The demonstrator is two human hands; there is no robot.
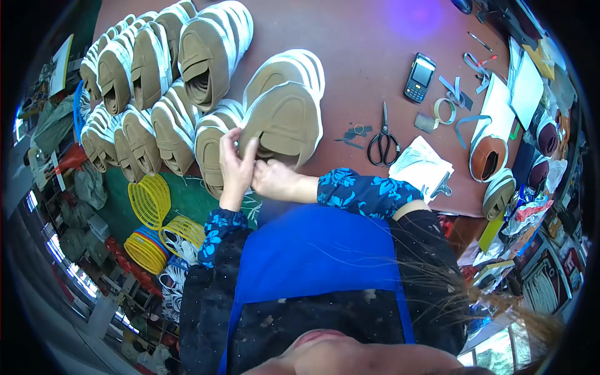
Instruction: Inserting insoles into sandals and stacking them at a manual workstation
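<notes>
A tan shoe (284,115) with a white sole lies on the brown table (369,44), its opening toward me. My left hand (234,165) grips its near left edge, fingers up along the tan upper. Just to the right, my right hand (275,180) pinches the same near edge by the opening. Both forearms wear blue flowered sleeves. A second tan shoe (209,147) lies against my left hand's outer side.
Rows of tan shoes (156,62) fill the table's left part. Black scissors (383,142), a handheld scanner (419,77), a tape roll (444,111), white cloth (422,165) and a brown-lined shoe (489,156) lie to the right. Yellow plastic shoe forms (150,201) sit below the table's left edge.
</notes>
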